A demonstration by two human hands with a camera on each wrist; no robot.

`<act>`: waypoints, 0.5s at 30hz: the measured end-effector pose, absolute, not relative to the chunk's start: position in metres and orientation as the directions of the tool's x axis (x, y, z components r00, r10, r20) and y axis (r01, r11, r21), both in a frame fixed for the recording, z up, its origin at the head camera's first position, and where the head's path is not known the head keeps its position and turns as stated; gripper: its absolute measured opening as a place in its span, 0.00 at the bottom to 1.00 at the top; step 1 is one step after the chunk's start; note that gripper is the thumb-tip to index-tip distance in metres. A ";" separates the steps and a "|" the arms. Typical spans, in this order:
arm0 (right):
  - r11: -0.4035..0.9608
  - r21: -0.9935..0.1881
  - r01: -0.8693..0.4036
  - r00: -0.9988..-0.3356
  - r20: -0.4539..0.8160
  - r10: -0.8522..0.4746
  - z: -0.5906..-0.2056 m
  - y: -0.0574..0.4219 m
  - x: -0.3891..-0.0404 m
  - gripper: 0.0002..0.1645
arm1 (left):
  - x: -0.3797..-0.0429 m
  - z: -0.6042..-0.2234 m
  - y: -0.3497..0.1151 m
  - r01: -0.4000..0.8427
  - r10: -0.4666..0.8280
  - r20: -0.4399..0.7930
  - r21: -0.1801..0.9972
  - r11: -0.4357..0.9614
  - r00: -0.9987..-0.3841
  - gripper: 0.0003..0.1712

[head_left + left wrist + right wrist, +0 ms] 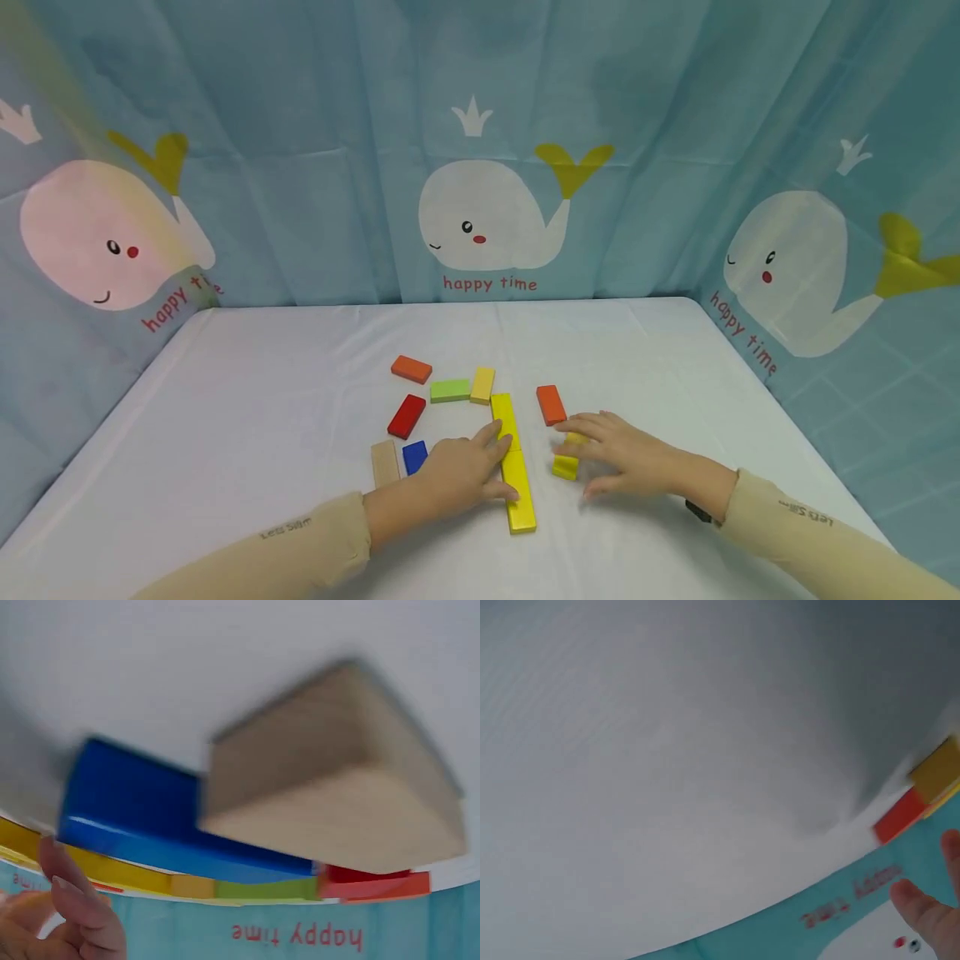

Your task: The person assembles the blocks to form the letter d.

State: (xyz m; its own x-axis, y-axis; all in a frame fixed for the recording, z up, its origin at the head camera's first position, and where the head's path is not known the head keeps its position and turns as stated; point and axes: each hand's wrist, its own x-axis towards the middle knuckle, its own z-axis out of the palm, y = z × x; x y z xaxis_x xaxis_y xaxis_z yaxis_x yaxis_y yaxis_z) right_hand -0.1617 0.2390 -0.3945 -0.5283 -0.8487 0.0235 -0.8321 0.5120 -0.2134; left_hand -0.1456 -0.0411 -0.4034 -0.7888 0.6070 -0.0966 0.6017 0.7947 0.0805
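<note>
Two yellow blocks, a far one (502, 407) and a near one (521, 512), lie end to end in a line in the head view. My left hand (459, 475) reaches over them, index fingertip on the far block and thumb by the near one. To the right, another yellow block (566, 467) lies partly hidden under the fingers of my right hand (630, 454). Those fingers are spread; whether they touch the block is unclear. An orange-red block (551, 404) sits just beyond it. Close to the left wrist are a blue block (135, 795) and a plain wooden block (322, 765).
Beyond the left hand lie a red block (407, 417), an orange block (411, 369), a green block (450, 390) and a pale yellow block (483, 386). All are on a white-covered table (262, 400). A blue whale-print curtain (300, 208) hangs behind and at both sides.
</note>
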 end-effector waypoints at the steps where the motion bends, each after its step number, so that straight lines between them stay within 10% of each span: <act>1: 0.523 -0.207 -0.827 -0.541 0.038 -0.840 -0.395 0.242 -0.167 0.38 | -0.144 -0.403 -0.038 0.583 0.591 -0.111 0.098 0.807 -0.799 0.47; 15: 0.548 -0.214 -0.809 -0.556 -0.025 -0.831 -0.403 0.242 -0.195 0.41 | -0.136 -0.405 -0.024 0.501 0.513 -0.184 0.111 0.858 -0.838 0.54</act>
